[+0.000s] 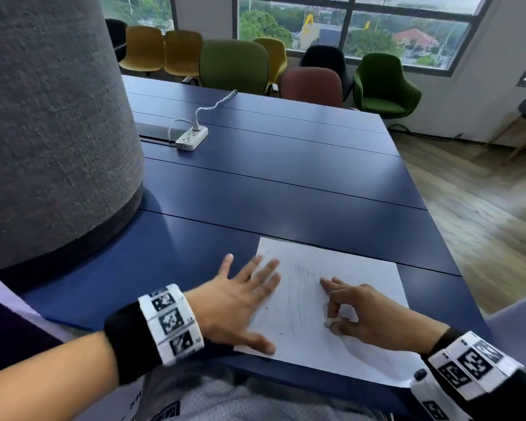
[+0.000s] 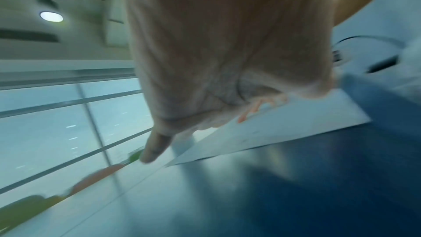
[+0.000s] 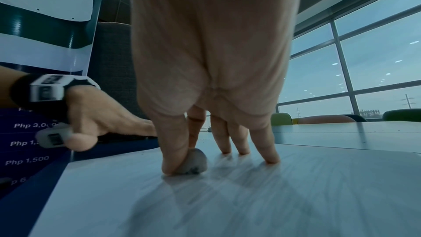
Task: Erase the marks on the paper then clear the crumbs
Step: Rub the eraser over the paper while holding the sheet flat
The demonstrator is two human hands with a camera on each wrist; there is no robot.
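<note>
Your right hand [image 1: 374, 314] pinches a small grey eraser [image 3: 196, 164] between thumb and forefinger, pressed onto the middle of the paper [image 1: 340, 265], which lies on the blue table [image 1: 255, 189]. Your left hand [image 1: 237, 302] lies flat, fingers spread, across the paper's left edge. Pencil marks [image 1: 301, 296] beside the eraser are faint and blurred; any crumbs are too small to make out.

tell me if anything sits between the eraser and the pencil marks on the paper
Nothing visible does. The right hand pinches the eraser directly against the paper, and the left hand rests at the sheet's left edge.
</note>
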